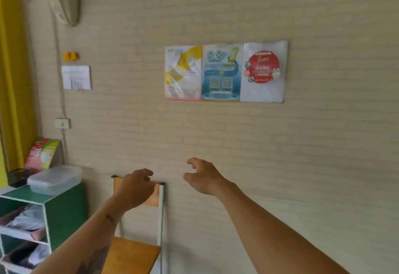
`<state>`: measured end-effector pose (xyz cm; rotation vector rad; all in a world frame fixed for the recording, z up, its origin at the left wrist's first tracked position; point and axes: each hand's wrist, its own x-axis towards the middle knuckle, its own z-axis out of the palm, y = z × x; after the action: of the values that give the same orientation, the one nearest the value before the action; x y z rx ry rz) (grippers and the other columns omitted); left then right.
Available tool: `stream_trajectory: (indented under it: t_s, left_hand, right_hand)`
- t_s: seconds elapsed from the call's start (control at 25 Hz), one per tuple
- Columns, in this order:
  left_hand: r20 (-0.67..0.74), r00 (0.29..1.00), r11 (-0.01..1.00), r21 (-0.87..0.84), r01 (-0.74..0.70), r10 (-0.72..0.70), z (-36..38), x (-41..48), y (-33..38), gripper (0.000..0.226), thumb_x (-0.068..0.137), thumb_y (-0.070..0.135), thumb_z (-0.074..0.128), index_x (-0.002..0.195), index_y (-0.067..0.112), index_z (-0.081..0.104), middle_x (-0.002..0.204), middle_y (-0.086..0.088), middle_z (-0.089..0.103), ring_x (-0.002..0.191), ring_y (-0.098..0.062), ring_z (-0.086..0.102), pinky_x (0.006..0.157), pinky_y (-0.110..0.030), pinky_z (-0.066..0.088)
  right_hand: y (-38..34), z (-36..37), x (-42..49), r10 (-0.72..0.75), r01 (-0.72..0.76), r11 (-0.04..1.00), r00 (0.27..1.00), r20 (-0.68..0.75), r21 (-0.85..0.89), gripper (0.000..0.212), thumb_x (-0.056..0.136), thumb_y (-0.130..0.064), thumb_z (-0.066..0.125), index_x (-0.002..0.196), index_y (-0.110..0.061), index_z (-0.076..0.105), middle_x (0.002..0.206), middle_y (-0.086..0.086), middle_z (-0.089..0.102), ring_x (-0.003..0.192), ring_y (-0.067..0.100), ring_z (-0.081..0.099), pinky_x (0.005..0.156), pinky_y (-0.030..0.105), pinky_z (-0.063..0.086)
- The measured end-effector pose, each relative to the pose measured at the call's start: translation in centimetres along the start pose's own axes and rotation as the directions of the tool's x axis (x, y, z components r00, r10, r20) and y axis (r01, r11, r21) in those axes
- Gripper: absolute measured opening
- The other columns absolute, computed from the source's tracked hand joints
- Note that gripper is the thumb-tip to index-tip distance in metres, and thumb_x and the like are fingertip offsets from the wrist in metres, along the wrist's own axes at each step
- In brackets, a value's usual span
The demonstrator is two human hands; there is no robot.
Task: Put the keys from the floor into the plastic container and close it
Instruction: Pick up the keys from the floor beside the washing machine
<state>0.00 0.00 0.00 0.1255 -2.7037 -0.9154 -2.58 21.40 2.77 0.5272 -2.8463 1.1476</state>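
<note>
A clear plastic container (54, 179) with its lid on sits on top of a green shelf unit (64, 204) at the lower left. My left hand (135, 189) is held out in front of a chair back, fingers loosely curled and apart, holding nothing. My right hand (203, 176) is raised beside it toward the wall, fingers spread, also holding nothing. No keys and no floor are in view.
A wooden chair (133, 252) with a white metal frame stands against the beige brick wall below my hands. Posters (224, 72) hang on the wall. A red and green box (43, 152) stands behind the container. The shelf's compartments hold bags. Yellow curtain at far left.
</note>
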Motion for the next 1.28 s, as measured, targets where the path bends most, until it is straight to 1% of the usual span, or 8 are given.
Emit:
stream_trajectory:
  t_s: [0.08, 0.12, 0.24, 0.52, 0.64, 0.96, 1.16, 1.28]
  left_hand:
    - [-0.009, 1.000, 0.988, -0.157, 0.001, -0.002, 2.4, 2.0, -0.2, 0.029, 0.088, 0.016, 0.055, 0.116, 0.020, 0.064, 0.108, -0.003, 0.069, 0.077, -0.016, 0.062, 0.061, -0.022, 0.045]
    - [0.026, 1.000, 0.975, -0.223, 0.009, -0.003, 3.9, 2.8, -0.4, 0.025, 0.088, 0.014, 0.055, 0.110, 0.020, 0.066, 0.102, -0.002, 0.070, 0.073, -0.016, 0.062, 0.057, -0.022, 0.046]
    - [0.175, 0.985, 0.932, -0.355, 0.072, -0.010, 8.6, 5.6, -1.6, 0.025, 0.085, 0.013, 0.058, 0.108, 0.015, 0.069, 0.097, -0.004, 0.073, 0.084, -0.020, 0.069, 0.068, -0.030, 0.053]
    - [0.442, 0.888, 0.884, -0.456, 0.101, 0.126, 19.0, 10.9, -2.4, 0.028, 0.085, 0.008, 0.053, 0.104, 0.021, 0.068, 0.092, 0.000, 0.074, 0.088, -0.019, 0.070, 0.066, -0.031, 0.050]
    - [0.522, 0.829, 0.872, -0.481, 0.093, 0.199, 22.4, 11.1, -0.1, 0.027, 0.086, 0.009, 0.053, 0.105, 0.022, 0.068, 0.095, 0.000, 0.074, 0.089, -0.017, 0.070, 0.072, -0.031, 0.051]
    - [0.650, 0.656, 0.839, -0.543, 0.047, 0.383, 32.3, 5.7, 13.7, 0.025, 0.089, 0.009, 0.056, 0.108, 0.019, 0.067, 0.099, -0.002, 0.073, 0.091, -0.018, 0.070, 0.087, -0.037, 0.051]
    - [0.711, 0.549, 0.822, -0.566, 0.073, 0.440, 40.1, -1.1, 25.4, 0.024, 0.090, 0.006, 0.056, 0.109, 0.016, 0.067, 0.100, -0.006, 0.073, 0.092, -0.021, 0.070, 0.075, -0.031, 0.050]
    - [0.754, 0.495, 0.814, -0.562, 0.148, 0.432, 44.9, -6.2, 32.2, 0.021, 0.092, 0.008, 0.055, 0.108, 0.014, 0.068, 0.098, -0.009, 0.074, 0.093, -0.025, 0.070, 0.076, -0.032, 0.052]
  right_hand:
    - [2.2, 0.4, 0.7, 0.031, -0.031, 1.000, 0.999, -0.021, -0.003, 0.062, 0.089, -0.030, 0.054, 0.148, -0.023, 0.037, 0.152, 0.005, 0.040, 0.135, 0.023, 0.042, 0.106, 0.036, 0.039]
    - [3.9, 0.8, 1.1, 0.070, -0.070, 0.998, 0.997, -0.029, -0.006, 0.061, 0.089, -0.030, 0.055, 0.147, -0.023, 0.038, 0.150, 0.005, 0.043, 0.133, 0.023, 0.044, 0.103, 0.035, 0.041]
    - [8.9, 1.8, 1.4, 0.224, -0.224, 0.974, 0.974, -0.032, -0.012, 0.059, 0.089, -0.029, 0.056, 0.146, -0.025, 0.040, 0.148, 0.005, 0.046, 0.127, 0.023, 0.050, 0.092, 0.030, 0.043]
    - [17.1, 3.2, 0.3, 0.513, -0.512, 0.858, 0.849, -0.126, 0.042, 0.054, 0.089, -0.029, 0.054, 0.142, -0.027, 0.045, 0.140, 0.001, 0.050, 0.121, 0.020, 0.052, 0.096, 0.034, 0.047]
    - [19.4, 2.7, -1.7, 0.599, -0.591, 0.800, 0.785, -0.157, 0.098, 0.053, 0.089, -0.029, 0.055, 0.142, -0.027, 0.045, 0.137, 0.000, 0.051, 0.118, 0.020, 0.053, 0.096, 0.036, 0.048]
    - [27.8, -4.4, -12.1, 0.729, -0.691, 0.682, 0.620, -0.291, 0.239, 0.051, 0.090, -0.029, 0.055, 0.141, -0.029, 0.046, 0.136, -0.001, 0.052, 0.114, 0.018, 0.056, 0.092, 0.033, 0.051]
    - [35.7, -12.1, -22.2, 0.778, -0.707, 0.625, 0.523, -0.348, 0.332, 0.050, 0.091, -0.032, 0.052, 0.141, -0.029, 0.046, 0.136, -0.002, 0.053, 0.115, 0.018, 0.055, 0.091, 0.031, 0.050]
    - [40.5, -16.5, -28.9, 0.817, -0.736, 0.567, 0.446, -0.365, 0.370, 0.045, 0.092, -0.030, 0.053, 0.137, -0.028, 0.049, 0.134, -0.001, 0.055, 0.113, 0.018, 0.053, 0.081, 0.023, 0.045]
